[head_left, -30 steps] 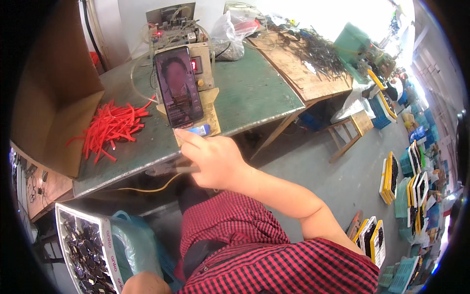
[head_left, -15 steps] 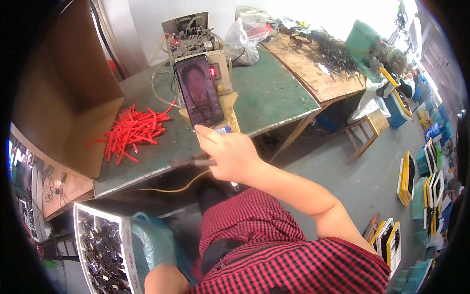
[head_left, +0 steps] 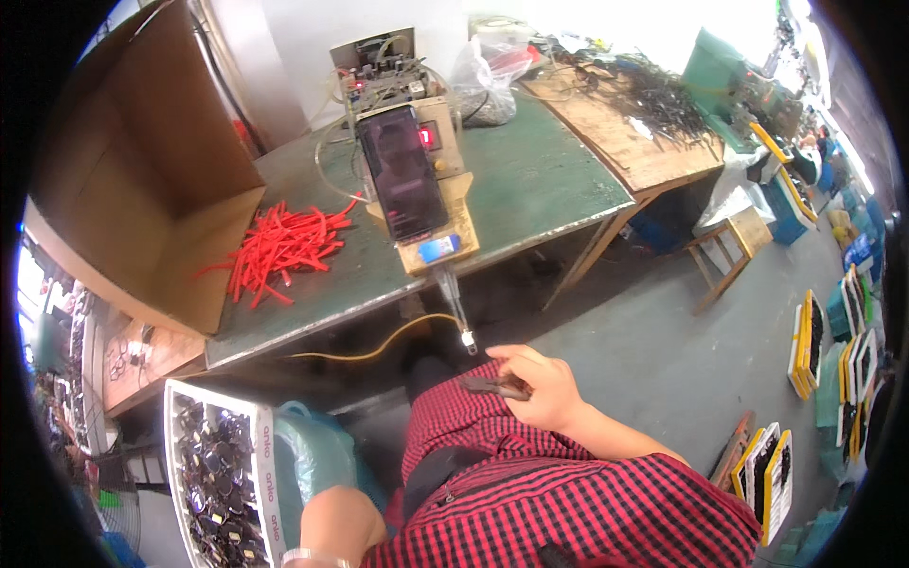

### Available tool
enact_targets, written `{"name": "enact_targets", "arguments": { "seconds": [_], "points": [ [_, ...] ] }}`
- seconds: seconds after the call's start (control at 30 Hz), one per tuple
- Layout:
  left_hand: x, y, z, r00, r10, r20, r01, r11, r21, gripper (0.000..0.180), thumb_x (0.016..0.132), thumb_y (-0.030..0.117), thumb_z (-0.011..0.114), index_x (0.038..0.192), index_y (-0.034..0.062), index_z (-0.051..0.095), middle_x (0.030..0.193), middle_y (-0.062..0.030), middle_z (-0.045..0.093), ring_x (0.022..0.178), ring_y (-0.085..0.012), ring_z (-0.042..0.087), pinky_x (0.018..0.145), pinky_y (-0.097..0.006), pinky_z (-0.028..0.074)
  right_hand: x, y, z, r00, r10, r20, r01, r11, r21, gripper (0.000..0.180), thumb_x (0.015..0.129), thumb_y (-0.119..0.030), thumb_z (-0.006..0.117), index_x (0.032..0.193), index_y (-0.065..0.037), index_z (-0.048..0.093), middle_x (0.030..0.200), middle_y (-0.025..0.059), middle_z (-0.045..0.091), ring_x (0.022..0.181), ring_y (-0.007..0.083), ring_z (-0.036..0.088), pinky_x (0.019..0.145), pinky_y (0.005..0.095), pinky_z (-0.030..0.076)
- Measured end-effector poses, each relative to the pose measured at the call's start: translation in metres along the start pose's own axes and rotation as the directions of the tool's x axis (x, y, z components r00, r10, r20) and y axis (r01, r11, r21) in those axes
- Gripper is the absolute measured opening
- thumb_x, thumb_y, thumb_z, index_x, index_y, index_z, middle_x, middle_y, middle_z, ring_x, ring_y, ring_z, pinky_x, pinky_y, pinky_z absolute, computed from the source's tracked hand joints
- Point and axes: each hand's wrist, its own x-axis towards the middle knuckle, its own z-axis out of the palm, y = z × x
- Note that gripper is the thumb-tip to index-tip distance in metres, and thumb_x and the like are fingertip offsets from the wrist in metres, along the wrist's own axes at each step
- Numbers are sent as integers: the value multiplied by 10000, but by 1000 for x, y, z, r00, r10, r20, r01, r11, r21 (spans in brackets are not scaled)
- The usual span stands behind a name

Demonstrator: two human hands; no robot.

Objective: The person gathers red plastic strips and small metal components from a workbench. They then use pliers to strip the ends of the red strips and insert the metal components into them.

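Observation:
My right hand (head_left: 547, 386) is closed around a pair of dark pliers (head_left: 497, 386), held above my lap with their tip pointing left. Just beyond the fingers, the metal end (head_left: 468, 339) of a narrow arm sticks out from the bench machine (head_left: 453, 156). Leaning on that machine is a dark-screened phone (head_left: 402, 175), above a small blue-and-white packet (head_left: 438, 249). My left forearm (head_left: 336, 521), with a band at the wrist, drops past the lower edge beside a white box (head_left: 260, 473) of dark, shiny pieces. That hand is out of sight.
Red strips (head_left: 289, 248) lie heaped on the green bench (head_left: 540, 156), next to an open cardboard box (head_left: 142, 189). A yellow hose (head_left: 379, 350) hangs below the bench edge. To the right stand a wooden stool (head_left: 734, 251) and yellow-and-white trays (head_left: 805, 346).
My right hand has drawn back from the phone toward my lap, down and right, with the pliers in it. The phone screen has changed from a person's picture to a dark display.

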Motion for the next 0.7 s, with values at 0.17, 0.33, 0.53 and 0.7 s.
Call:
{"name": "enact_targets", "arguments": {
  "seconds": [0.17, 0.33, 0.53, 0.7],
  "points": [
    [-75, -46, -114, 755, -599, 268, 86, 495, 865, 483, 1002, 337, 290, 1167, -19, 571, 1282, -198, 523, 1239, -302, 469, 1084, -446, 315, -29, 15, 15, 997, 18, 69, -25, 996, 89, 159, 685, -30, 666, 833, -35, 607, 1062, 143, 663, 737, 290, 670, 608, 345, 529],
    [-130, -100, -170, 468, -810, 353, -95, 351, 932, 413, 991, 370, 426, 1193, 100, 663, 1471, -161, 387, 1369, -331, 315, 1133, -446, 184, -44, 19, 19, 989, 91, 115, -104, 988, 116, 148, 705, -35, 663, 845, -20, 615, 1053, 123, 671, 722, 260, 681, 607, 328, 539],
    [-144, -133, -167, 455, -787, 417, -106, 417, 903, 385, 974, 381, 455, 1145, 132, 693, 1466, -167, 395, 1364, -350, 316, 1121, -457, 193, -57, 31, 17, 977, 148, 156, -160, 984, 71, 150, 699, -29, 644, 847, -27, 622, 1045, 121, 673, 798, 297, 679, 651, 359, 544],
    [-150, -151, -171, 400, -808, 432, -143, 411, 900, 353, 966, 367, 482, 1116, 141, 708, 1478, -158, 385, 1382, -348, 289, 1130, -455, 186, -71, 43, 22, 967, 184, 175, -195, 980, 45, 143, 709, -42, 638, 850, -28, 625, 1035, 113, 674, 817, 296, 677, 671, 362, 550]
  ]
}}
